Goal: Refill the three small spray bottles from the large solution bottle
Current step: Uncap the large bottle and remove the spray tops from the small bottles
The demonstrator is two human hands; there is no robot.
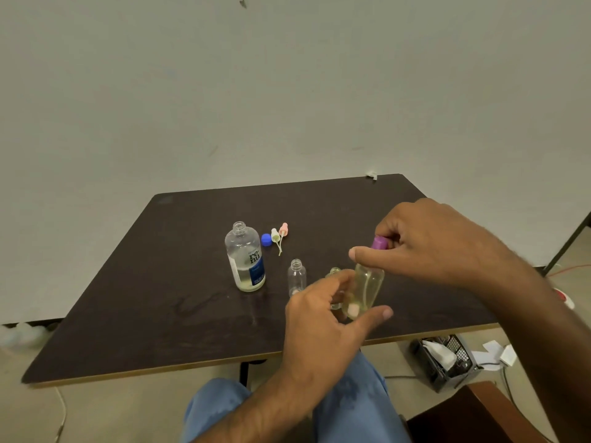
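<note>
My left hand grips the lower body of a small clear spray bottle holding yellowish liquid, lifted just above the dark table. My right hand pinches the bottle's purple spray cap at its top. A second small bottle, uncapped and apparently empty, stands to the left. A third small bottle is mostly hidden behind my left hand. The large solution bottle stands open at the left, a little liquid at its bottom. Its blue cap lies beside a white spray top and a pink spray top.
The table's front edge runs just above my knees in blue trousers. On the floor at the right sit a black mesh basket and scraps of white paper. A brown chair corner is at lower right.
</note>
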